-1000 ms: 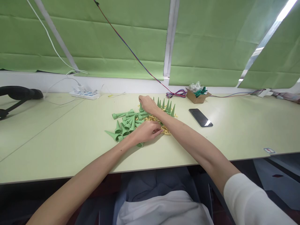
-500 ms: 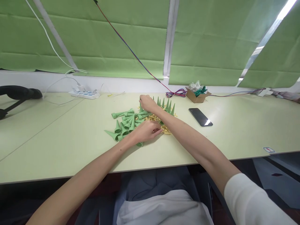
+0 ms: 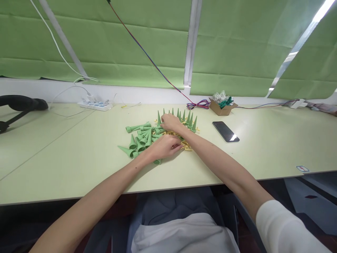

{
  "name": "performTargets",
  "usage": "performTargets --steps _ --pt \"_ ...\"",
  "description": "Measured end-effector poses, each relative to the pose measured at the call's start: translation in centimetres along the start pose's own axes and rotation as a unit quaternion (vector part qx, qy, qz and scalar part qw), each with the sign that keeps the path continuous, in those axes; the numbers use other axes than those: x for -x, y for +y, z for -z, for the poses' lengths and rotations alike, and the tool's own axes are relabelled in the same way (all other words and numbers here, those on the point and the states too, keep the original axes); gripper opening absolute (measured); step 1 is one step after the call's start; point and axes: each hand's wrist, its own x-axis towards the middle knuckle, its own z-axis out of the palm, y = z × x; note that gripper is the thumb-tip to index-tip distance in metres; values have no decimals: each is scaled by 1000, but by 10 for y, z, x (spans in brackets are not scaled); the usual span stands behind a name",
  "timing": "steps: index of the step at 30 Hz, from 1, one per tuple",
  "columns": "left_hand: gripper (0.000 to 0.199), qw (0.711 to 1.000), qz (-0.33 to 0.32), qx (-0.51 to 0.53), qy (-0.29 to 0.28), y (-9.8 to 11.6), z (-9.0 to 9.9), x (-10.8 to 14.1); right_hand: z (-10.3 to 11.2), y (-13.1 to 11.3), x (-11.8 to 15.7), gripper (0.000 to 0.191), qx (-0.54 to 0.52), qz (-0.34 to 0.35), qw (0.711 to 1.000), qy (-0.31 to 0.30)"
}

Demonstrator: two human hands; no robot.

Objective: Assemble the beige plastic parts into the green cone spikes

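My left hand (image 3: 166, 146) rests at the near side of a pile of green plastic cone spikes (image 3: 140, 139), its fingers curled in a pinch. Whatever it may hold is hidden. Right beside those fingers lie small yellow plastic pieces (image 3: 187, 146). My right hand (image 3: 170, 122) hovers over the back of the pile, fingers bent downward and slightly apart, with nothing visible in them. Just left of it a green cone spike (image 3: 159, 118) stands point up. Several more upright spikes (image 3: 190, 120) form a row behind and to the right of the hand, with yellow bits at their bases.
A black phone (image 3: 225, 131) lies to the right on the pale table (image 3: 268, 140). Behind it are a small cardboard box (image 3: 221, 109) with plastic wrapping and a coiled red-blue cable (image 3: 198, 104). At the back left sit a white power strip (image 3: 96, 105) and a black stand (image 3: 23, 105).
My right hand has come off the leftmost upright spike and moved slightly right and toward me. That spike now stands uncovered. My left hand has stayed about where it was.
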Motion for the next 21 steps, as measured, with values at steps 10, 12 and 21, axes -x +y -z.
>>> performTargets --steps 10,12,21 --pt "34 1000 -11 -12 -1 -3 -2 0 -3 13 -5 27 19 21 997 -69" --pt "35 1000 -10 -11 -1 -3 -2 1 -3 15 -4 28 24 31 997 -64" --pt "34 1000 -2 6 2 -4 -2 1 7 9 18 24 109 54 993 13"
